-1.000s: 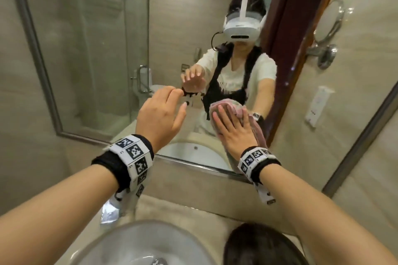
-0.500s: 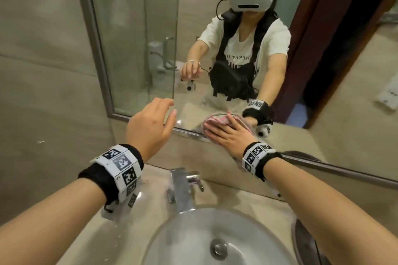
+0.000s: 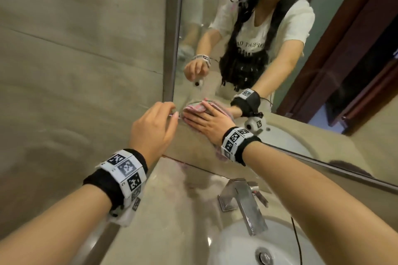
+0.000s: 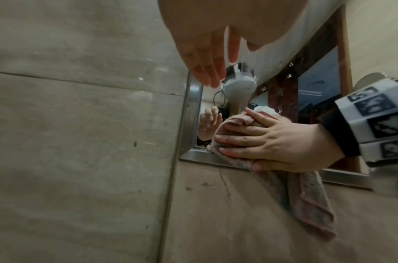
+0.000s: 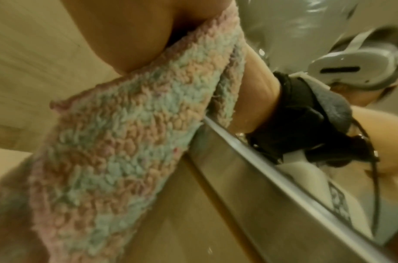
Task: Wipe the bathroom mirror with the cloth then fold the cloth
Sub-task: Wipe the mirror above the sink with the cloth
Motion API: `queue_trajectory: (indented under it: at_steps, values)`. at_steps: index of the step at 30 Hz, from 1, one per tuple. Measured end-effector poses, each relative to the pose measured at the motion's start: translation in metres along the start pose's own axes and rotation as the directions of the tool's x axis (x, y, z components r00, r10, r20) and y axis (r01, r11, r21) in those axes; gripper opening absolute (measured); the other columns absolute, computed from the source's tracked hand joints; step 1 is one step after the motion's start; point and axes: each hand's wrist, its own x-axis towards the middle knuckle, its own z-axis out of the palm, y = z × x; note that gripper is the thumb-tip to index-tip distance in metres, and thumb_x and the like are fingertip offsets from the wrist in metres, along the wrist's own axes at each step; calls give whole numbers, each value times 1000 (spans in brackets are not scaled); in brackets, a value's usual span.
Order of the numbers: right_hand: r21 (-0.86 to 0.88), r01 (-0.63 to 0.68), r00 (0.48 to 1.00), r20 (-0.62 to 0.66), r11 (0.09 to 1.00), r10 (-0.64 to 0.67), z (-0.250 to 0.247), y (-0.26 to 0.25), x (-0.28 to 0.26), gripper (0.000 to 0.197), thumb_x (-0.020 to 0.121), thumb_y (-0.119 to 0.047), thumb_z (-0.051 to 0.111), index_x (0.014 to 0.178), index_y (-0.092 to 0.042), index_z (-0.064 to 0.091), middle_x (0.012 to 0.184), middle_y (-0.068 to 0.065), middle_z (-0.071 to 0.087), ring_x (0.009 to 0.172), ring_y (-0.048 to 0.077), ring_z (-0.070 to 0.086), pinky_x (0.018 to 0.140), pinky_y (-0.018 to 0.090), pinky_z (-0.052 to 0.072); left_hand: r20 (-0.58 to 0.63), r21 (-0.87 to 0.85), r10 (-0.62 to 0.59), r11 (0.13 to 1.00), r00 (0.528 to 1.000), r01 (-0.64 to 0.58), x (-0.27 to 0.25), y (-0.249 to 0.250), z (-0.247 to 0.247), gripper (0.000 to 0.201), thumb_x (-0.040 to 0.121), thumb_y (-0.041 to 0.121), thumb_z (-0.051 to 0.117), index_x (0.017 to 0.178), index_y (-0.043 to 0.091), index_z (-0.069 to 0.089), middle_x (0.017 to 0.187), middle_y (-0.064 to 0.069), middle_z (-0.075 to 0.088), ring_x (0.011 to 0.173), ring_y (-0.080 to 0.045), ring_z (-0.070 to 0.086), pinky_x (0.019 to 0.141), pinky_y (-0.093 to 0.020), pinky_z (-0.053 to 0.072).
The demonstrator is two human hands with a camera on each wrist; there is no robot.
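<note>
A pink and pale-blue fluffy cloth (image 3: 195,108) lies against the mirror (image 3: 323,54) at its lower left corner, over the steel frame (image 3: 172,28). My right hand (image 3: 206,123) presses it flat with straight fingers. In the left wrist view the cloth (image 4: 305,204) hangs below my right hand (image 4: 260,142), past the frame (image 4: 190,115). The right wrist view shows the cloth (image 5: 125,142) up close beside the frame (image 5: 249,169). My left hand (image 3: 155,129) hovers just left of the cloth with relaxed fingers and holds nothing; it also appears in its own wrist view (image 4: 207,58).
A tiled wall (image 3: 75,71) runs along the left of the mirror. Below are a stone counter (image 3: 172,200), a chrome faucet (image 3: 243,200) and a white basin (image 3: 237,243). The mirror reflects a person with a headset and a dark wooden door.
My right hand has slid the cloth down and left to the mirror's lower left corner. The left hand followed beside it. The head view has tilted down toward the basin.
</note>
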Motion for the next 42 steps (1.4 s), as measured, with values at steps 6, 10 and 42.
queue_trajectory:
  at_steps: [6,10,42]
  values:
    - [-60,14,982,191,998,-2,-7,-6,48,62,83,-35,36,139,-13,26,145,11,41,145,19,-13,117,39,-16,-40,1,-53,999,998,53,4,-8,2,26,92,31,39,100,14,56,89,-4,63,75,-25,63,57,-37,52]
    - [-132,118,965,250,984,-82,-6,-1,49,68,83,-39,28,145,-11,28,149,7,35,144,23,19,116,40,-17,-37,13,-95,995,995,96,3,-10,5,29,92,32,37,101,13,57,90,-5,64,76,-27,63,59,-40,52]
    - [-306,107,947,320,946,-3,-32,9,46,61,87,-39,17,144,-19,27,146,-13,40,135,6,39,113,46,-20,-26,-22,-222,975,975,221,-3,-14,18,37,91,37,31,99,13,57,93,-7,62,77,-32,62,62,-43,52]
